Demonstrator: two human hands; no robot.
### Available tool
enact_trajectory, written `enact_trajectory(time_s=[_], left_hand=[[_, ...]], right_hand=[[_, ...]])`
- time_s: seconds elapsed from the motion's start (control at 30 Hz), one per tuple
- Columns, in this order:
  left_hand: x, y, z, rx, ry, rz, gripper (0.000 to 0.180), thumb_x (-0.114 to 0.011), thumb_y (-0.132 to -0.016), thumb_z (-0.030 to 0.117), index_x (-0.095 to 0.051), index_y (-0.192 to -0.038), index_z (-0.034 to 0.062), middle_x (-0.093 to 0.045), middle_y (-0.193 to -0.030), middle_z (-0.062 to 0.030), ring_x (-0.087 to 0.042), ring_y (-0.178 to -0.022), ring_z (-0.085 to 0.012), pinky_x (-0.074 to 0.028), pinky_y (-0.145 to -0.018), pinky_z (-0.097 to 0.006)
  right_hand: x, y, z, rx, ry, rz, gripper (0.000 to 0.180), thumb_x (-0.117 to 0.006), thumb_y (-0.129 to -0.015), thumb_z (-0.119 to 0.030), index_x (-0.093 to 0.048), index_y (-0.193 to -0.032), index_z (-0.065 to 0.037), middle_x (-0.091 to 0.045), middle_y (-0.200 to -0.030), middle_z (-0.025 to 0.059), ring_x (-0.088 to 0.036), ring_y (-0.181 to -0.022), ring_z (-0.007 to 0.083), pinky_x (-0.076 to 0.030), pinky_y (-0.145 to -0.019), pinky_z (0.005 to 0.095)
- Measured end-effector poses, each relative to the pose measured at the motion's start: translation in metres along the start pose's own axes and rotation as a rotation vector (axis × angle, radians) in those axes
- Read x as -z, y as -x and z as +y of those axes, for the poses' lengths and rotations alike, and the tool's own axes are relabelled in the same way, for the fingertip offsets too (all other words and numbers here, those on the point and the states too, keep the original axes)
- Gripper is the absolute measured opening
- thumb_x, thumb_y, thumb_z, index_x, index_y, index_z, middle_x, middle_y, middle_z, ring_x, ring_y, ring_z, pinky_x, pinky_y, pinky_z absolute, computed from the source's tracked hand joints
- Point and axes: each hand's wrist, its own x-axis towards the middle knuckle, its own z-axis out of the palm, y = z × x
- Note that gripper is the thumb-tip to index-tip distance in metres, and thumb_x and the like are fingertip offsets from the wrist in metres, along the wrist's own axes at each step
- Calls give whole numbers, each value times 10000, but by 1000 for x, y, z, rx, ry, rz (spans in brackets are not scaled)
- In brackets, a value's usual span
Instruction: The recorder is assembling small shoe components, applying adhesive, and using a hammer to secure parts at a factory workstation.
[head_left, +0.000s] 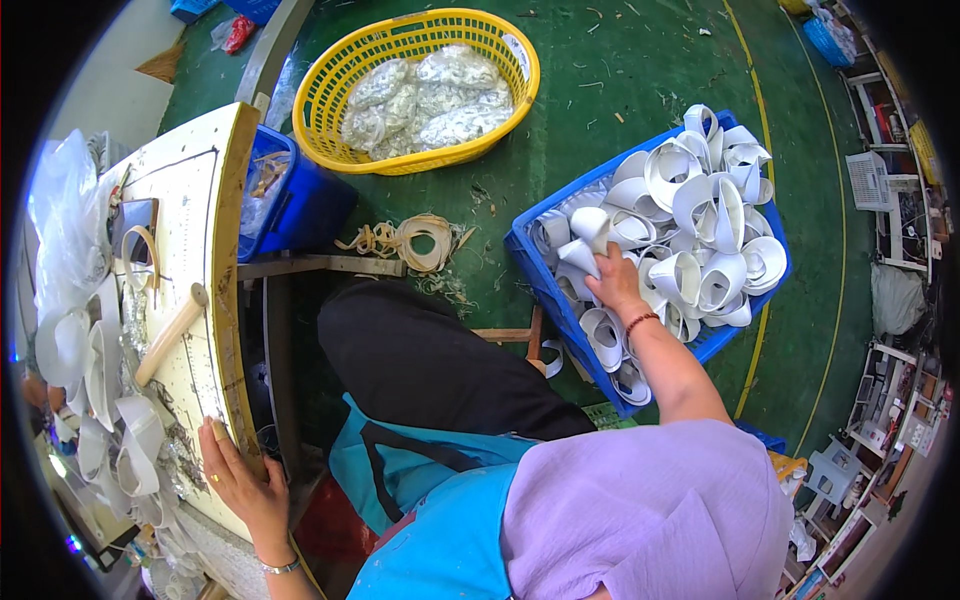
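A person's left hand (243, 492) flat and empty on the surface's (200, 368) right edge, right hand (614, 278) half-curled at a white band (590, 224) near the crate's (548, 301) left edge, grip unclear

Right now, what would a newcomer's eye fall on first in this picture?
Most likely the blue crate right of centre, heaped with curled white bands, with the right hand among them. Next would come the bright yellow basket near the top, standing on the green floor with pale, shiny bundles inside. At the left, the left hand rests at the edge of a pale worktable.
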Motion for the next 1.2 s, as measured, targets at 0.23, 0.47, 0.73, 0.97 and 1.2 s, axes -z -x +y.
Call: enact_trajectory(time_s=[0.23,0.47,0.73,0.97,1.2], left_hand=[[29,17,-15,86,-3,29,712,-559,-644,-6,-339,-1321,-30,-361,-1352,-193,-340,-1252,-368,-289,-1014,-445],[22,4,-5,5,121,42,655,-603,-633,73,-419,-1257,2,-405,-1317,-163,-393,-1210,-347,-347,-950,-433],[27,17,-14,21,254,92,672,-631,-642,119,-416,-1273,37,-399,-1333,-148,-382,-1223,-323,-327,-969,-416],[29,31,-42,-59,435,48,729,-662,-661,175,-370,-1318,59,-376,-1355,-144,-368,-1244,-321,-322,-985,-402],[27,49,-71,22,616,190,603,-652,-712,172,-450,-1271,69,-488,-1245,-156,-521,-1079,-298,-445,-856,-379]], right_hand=[[35,-9,14,-70,-367,395,413,-647,-683,-209,-575,-1022,14,-530,-1123,238,-494,-1061,391,-398,-913,437],[56,-10,49,-253,-429,609,294,-599,-704,-183,-569,-907,27,-595,-855,179,-563,-796,341,-431,-757,406],[110,-28,17,-164,-656,678,329,-588,-714,-151,-572,-968,57,-619,-902,157,-578,-801,262,-443,-771,365],[197,-41,-130,227,-1047,531,340,-559,-765,-89,-557,-1080,38,-591,-997,70,-545,-886,151,-437,-813,290],[294,-24,-397,906,-1054,268,252,-589,-766,-100,-591,-982,29,-605,-869,24,-543,-774,87,-451,-678,244]])
